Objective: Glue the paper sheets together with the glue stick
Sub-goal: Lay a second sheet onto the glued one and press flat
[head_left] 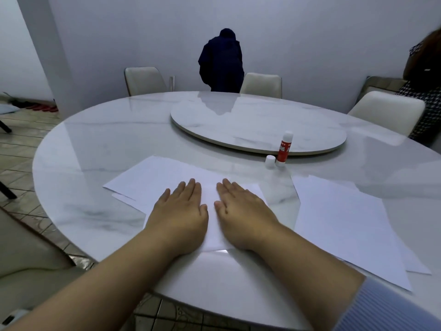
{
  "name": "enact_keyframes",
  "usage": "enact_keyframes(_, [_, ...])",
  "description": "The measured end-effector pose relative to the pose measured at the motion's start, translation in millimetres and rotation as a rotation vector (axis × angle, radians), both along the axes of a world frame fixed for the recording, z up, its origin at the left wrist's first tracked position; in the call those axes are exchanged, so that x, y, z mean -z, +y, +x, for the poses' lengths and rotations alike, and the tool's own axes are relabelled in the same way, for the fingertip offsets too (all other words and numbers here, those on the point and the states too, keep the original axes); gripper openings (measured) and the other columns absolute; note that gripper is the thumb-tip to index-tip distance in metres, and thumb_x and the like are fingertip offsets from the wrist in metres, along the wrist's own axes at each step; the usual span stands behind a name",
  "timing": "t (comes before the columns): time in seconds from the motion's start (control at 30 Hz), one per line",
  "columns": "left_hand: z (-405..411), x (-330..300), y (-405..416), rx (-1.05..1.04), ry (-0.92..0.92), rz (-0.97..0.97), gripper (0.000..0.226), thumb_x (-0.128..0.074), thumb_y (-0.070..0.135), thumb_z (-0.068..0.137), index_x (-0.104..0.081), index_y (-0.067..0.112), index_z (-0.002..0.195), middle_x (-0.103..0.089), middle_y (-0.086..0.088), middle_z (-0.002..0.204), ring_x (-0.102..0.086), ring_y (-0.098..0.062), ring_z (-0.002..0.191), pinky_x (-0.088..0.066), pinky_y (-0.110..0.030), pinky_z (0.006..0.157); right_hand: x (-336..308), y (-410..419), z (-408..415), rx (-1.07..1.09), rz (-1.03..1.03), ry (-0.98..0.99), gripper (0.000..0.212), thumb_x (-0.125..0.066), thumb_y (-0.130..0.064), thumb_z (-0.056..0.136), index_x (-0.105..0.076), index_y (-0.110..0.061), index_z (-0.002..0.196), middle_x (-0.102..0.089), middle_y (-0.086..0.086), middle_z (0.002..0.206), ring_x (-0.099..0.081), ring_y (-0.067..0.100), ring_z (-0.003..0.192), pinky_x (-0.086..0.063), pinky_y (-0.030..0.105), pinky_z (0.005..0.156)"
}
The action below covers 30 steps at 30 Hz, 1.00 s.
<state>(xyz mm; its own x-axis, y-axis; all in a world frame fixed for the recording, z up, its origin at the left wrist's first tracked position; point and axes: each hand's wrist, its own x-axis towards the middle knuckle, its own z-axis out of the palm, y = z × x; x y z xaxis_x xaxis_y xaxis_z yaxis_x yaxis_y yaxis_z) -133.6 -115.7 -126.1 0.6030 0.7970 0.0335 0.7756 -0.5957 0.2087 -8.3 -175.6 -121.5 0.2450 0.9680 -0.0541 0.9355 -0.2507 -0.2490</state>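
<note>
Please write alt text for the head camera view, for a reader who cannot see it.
Both hands, left hand and right hand, press flat on stacked paper sheets on a round marble table. An upright glue stick stands beyond them, beside its cap.

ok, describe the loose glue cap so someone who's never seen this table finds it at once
Start at the raised round turntable in the middle of the marble table. At its near edge stands a red glue stick. The cap stands just left of the stick's base: small, all white, no label and much shorter than the stick.
</note>
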Motion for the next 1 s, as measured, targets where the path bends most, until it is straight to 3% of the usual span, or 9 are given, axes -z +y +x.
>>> enact_keyframes(0.2, [-4,-3,-2,-0.028,0.001,0.002,0.061,-0.016,0.041,0.097,0.002,0.020,0.151,0.008,0.004,0.160,0.006,-0.012,0.147,0.002,-0.032,0.119,-4,-13,11,0.075,-0.023,-0.003,0.057,-0.014,-0.038,0.101,0.000,-0.021,0.153,0.007,-0.005,0.163,0.005,0.008,0.148,0.003,0.026,0.117])
enact_keyframes(0.37, [-17,-3,3,-0.128,-0.001,-0.021,0.079,-0.019,0.063,0.088,0.003,0.021,0.151,0.008,0.007,0.160,0.008,-0.008,0.146,0.004,-0.036,0.120,-3,-17,15,0.144,-0.017,0.013,0.063,-0.017,-0.049,0.098,-0.001,-0.022,0.153,0.005,-0.007,0.163,0.005,0.008,0.148,0.002,0.027,0.117])
enact_keyframes(0.47, [-20,-2,5,-0.180,0.013,-0.029,0.091,-0.019,0.075,0.080,0.003,0.021,0.151,0.008,0.005,0.160,0.009,-0.014,0.147,0.004,-0.041,0.119,-4,-20,17,0.178,-0.006,0.015,0.070,-0.020,-0.057,0.094,-0.002,-0.024,0.153,0.002,-0.009,0.163,0.001,0.007,0.148,-0.001,0.029,0.118])
enact_keyframes(0.57, [-19,0,6,-0.247,0.009,-0.030,0.104,-0.019,0.083,0.071,0.003,0.020,0.151,0.007,-0.001,0.161,0.009,-0.027,0.147,0.004,-0.043,0.119,-9,-22,17,0.204,0.055,0.000,0.074,-0.028,-0.062,0.091,-0.012,-0.023,0.152,-0.013,-0.008,0.161,-0.011,0.011,0.147,-0.010,0.031,0.116])
enact_keyframes(0.67, [-19,1,5,-0.263,-0.014,-0.029,0.110,-0.021,0.085,0.069,0.001,0.016,0.151,0.005,-0.002,0.161,0.008,-0.029,0.147,0.002,-0.043,0.119,-20,-25,14,0.218,0.140,0.009,0.073,-0.045,-0.060,0.086,-0.027,-0.023,0.146,-0.037,-0.005,0.150,-0.029,0.017,0.138,-0.021,0.032,0.111])
enact_keyframes(0.77, [-18,0,4,-0.274,-0.051,-0.032,0.113,-0.024,0.085,0.068,0.001,0.013,0.150,0.005,-0.002,0.161,0.008,-0.026,0.147,0.002,-0.042,0.119,-35,-29,20,0.283,0.175,0.172,0.078,-0.069,-0.050,0.074,-0.038,-0.025,0.141,-0.048,-0.004,0.138,-0.043,0.016,0.126,-0.036,0.028,0.103])
enact_keyframes(0.83, [-17,1,5,-0.276,-0.071,-0.018,0.114,-0.026,0.085,0.067,0.001,0.013,0.151,0.006,-0.003,0.161,0.008,-0.025,0.147,0.002,-0.042,0.119,-42,-32,25,0.338,0.171,0.335,0.077,-0.078,-0.038,0.068,-0.044,-0.028,0.136,-0.052,-0.005,0.127,-0.052,0.013,0.109,-0.045,0.025,0.088])
enact_keyframes(1.0, [-17,0,8,-0.283,-0.107,-0.044,0.109,-0.025,0.085,0.069,-0.003,0.015,0.151,0.001,-0.010,0.160,0.003,-0.024,0.148,-0.001,-0.040,0.119,-46,-49,30,0.282,0.267,0.633,0.068,-0.071,-0.020,0.080,-0.041,-0.050,0.133,-0.062,-0.009,0.109,-0.063,0.010,0.094,-0.050,0.019,0.076])
